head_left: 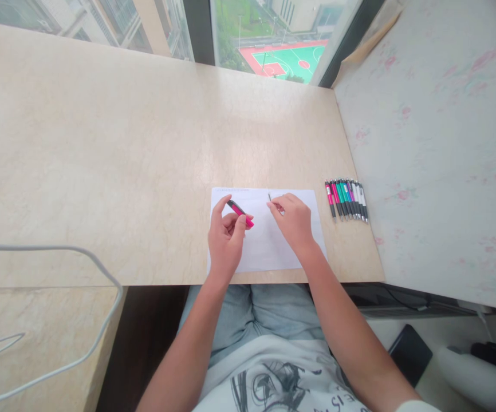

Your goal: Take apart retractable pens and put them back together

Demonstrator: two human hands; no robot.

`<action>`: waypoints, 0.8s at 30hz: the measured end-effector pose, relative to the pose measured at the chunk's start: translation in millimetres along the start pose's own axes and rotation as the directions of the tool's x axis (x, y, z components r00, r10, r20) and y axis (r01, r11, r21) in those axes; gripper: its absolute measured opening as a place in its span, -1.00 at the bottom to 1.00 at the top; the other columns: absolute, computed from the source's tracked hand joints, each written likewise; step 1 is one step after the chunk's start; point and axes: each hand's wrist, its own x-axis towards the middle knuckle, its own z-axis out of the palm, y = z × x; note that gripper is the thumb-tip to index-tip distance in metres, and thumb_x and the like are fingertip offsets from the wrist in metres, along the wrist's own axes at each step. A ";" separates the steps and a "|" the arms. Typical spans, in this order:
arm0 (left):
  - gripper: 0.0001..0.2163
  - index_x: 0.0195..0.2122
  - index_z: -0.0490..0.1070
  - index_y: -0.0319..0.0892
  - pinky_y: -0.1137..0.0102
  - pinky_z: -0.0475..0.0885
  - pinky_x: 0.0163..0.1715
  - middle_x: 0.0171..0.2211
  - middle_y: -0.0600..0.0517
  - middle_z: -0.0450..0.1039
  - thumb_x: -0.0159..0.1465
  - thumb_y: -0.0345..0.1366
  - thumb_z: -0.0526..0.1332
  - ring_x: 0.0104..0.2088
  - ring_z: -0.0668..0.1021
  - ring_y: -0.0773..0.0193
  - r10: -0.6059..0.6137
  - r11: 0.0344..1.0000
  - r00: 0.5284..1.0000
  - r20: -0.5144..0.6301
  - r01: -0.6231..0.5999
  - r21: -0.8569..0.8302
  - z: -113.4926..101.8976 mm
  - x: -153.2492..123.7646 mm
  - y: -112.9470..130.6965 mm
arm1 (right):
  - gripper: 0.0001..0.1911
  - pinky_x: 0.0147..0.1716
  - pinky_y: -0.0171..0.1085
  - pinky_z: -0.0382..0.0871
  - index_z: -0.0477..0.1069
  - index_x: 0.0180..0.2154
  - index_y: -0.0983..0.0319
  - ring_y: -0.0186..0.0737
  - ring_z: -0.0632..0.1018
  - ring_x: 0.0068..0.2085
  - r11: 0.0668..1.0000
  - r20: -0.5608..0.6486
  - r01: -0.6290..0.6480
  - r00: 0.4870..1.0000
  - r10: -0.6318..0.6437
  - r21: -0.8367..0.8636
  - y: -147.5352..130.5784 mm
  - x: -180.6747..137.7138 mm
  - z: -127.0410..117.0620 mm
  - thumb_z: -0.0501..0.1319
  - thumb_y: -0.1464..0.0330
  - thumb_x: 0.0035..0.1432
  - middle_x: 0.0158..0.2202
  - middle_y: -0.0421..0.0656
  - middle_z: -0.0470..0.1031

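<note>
My left hand (225,241) is closed on a pink pen barrel with a black grip (240,212), held tilted above a white sheet of paper (269,254). Pinched in the fingers of my right hand (293,220) is a small, thin dark piece (269,197); its tip pokes out toward the upper left, and the rest is hidden. It is too small for me to tell which part it is. The two hands are apart, both over the paper, which lies near the table's front edge.
A row of pens (346,200) in pink, green, purple and white lies right of the paper, close to the flowered wall (441,171). The pale table (123,149) runs back to a window. A grey cable (85,250) loops at the left.
</note>
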 end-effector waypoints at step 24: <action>-0.54 0.08 0.44 -0.07 0.36 0.40 -0.31 -0.21 0.00 0.38 0.14 -0.53 0.25 -0.43 0.42 0.33 0.056 0.917 0.983 0.174 -0.119 0.380 7.7 25.6 -2.6 | -0.76 -0.12 -0.11 0.38 0.54 -0.15 0.21 -0.08 0.52 -0.17 0.999 -0.075 -0.003 0.997 0.001 -0.035 15.3 -19.7 -9.5 0.10 0.40 0.28 -0.22 -0.05 0.59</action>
